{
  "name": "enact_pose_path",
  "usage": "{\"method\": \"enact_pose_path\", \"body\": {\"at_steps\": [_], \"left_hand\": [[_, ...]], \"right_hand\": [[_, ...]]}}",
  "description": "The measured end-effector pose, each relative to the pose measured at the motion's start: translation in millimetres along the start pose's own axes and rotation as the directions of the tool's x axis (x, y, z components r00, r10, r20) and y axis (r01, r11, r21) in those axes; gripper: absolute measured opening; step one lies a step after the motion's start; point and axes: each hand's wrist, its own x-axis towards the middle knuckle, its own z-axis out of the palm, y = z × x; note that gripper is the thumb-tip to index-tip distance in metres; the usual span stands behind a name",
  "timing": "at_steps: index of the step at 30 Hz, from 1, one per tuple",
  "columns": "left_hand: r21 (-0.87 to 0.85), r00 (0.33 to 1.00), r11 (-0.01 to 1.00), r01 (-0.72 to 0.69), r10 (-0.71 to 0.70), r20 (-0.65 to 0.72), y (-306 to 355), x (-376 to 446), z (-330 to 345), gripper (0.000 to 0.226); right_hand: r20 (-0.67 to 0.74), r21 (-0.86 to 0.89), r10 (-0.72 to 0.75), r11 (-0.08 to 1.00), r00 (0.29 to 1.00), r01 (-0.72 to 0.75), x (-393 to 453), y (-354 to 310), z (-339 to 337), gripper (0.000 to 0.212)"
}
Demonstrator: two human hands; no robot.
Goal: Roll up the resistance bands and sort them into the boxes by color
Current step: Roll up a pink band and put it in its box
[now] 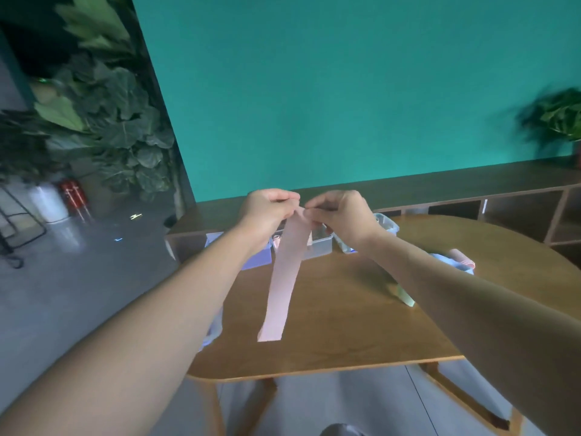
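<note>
Head camera gives me the one view I have. I see the pink band [284,278] hanging almost straight down over the wooden table [345,325], long axis vertical, its top end up between the hands and its cut lower end toward me, near the table's front edge. The left hand [267,209] and the right hand [339,215] are raised close together, fingers curled, both pinching the band's top end between thumb and fingertips (whether a roll has started there I cannot tell). Behind the band stand three boxes: a bluish one [259,259] under the left wrist, a clear one [319,243] in the middle, another clear one [388,226] behind the right wrist. Right of that arm lie loose bands [459,261], and a pale green band [404,295] peeks from under the forearm, which hides most of it.
</note>
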Motion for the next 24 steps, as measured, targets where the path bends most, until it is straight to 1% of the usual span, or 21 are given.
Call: {"method": "enact_pose_path", "body": {"at_steps": [2,3,7,11,13,16,20,24], "left_hand": [[0.079,0.998,0.997,-0.002,-0.003,0.059,-3.2,3.8,-13.9,0.019],[0.118,0.998,0.993,-0.005,-0.002,0.066,-6.4,7.1,-19.6,0.021],[0.248,1.0,0.969,0.004,-0.011,0.025,-19.3,27.3,-32.7,0.013],[0.238,0.997,0.97,0.051,-0.063,0.045,-23.5,51.4,-29.1,0.011],[0.218,0.996,0.974,0.054,-0.066,0.052,-25.6,64.3,-24.1,0.015],[0.223,0.998,0.975,0.025,-0.036,0.045,-30.1,84.4,-19.3,0.016],[0.315,1.0,0.949,-0.03,0.026,0.014,-37.5,97.7,-20.9,0.014],[0.28,0.998,0.959,-0.051,0.04,0.043,-48.4,85.8,-19.6,0.014]], "right_hand": [[0.012,0.022,0.012,1.0,1.0,-0.013,9.6,-1.5,8.9,0.01],[0.019,0.025,0.022,0.999,1.0,-0.023,14.9,-1.0,12.5,0.011],[0.048,-0.025,0.058,0.998,0.997,-0.056,38.3,4.0,23.1,0.013],[0.05,-0.145,0.088,0.986,0.995,-0.08,64.3,10.2,27.6,0.016],[0.048,-0.172,0.107,0.98,0.993,-0.097,76.5,14.7,29.6,0.017],[0.014,-0.186,0.104,0.978,0.994,-0.1,92.5,21.6,31.7,0.017],[0.017,-0.159,0.081,0.984,0.997,-0.077,102.0,30.4,35.0,0.019],[0.021,-0.165,0.081,0.983,0.997,-0.076,92.3,42.4,39.4,0.014]]}}
